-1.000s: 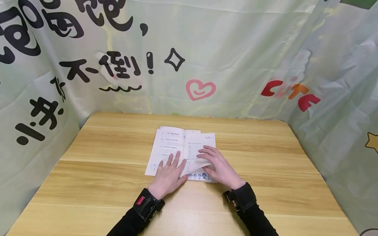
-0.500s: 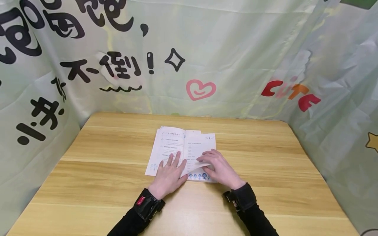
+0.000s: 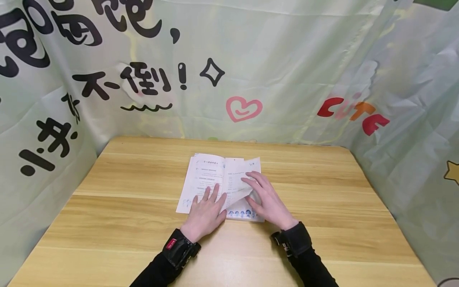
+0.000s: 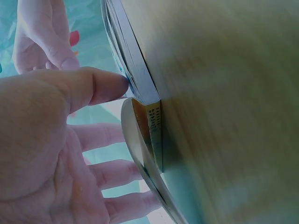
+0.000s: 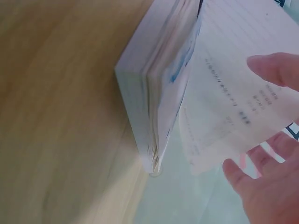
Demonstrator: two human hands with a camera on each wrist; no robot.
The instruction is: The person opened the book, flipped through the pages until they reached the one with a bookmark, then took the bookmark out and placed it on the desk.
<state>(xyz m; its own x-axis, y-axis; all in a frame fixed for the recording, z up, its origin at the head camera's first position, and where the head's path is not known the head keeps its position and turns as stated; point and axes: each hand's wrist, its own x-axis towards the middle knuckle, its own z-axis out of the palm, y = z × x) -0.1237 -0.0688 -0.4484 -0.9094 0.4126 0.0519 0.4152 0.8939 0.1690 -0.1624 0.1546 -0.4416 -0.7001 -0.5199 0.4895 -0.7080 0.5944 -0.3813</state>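
A thick paperback book [image 3: 206, 171] lies open on the table, with printed text and small blue pictures on its pages. My left hand [image 3: 204, 213] rests spread over the left page and the centre fold; in the left wrist view its thumb [image 4: 110, 86] lies at the book's lower edge. My right hand [image 3: 269, 199] is at the right side, its thumb under a raised page [image 3: 238, 183] and its fingers spread over the upper side. A wide gap separates thumb [image 5: 273, 67] and fingers in the right wrist view, with the page bent up between them.
The book sits near the middle of a wooden table [image 3: 125, 191]. Pale green cloth [image 3: 287, 59] with printed lettering and a pink heart hangs behind the table and along both sides. Black straps with cameras [image 3: 179, 249] are on both wrists.
The right page's outer edge has risen and bent towards the left. My right fingers have spread and lifted from lower on that page, while my left hand stays in place.
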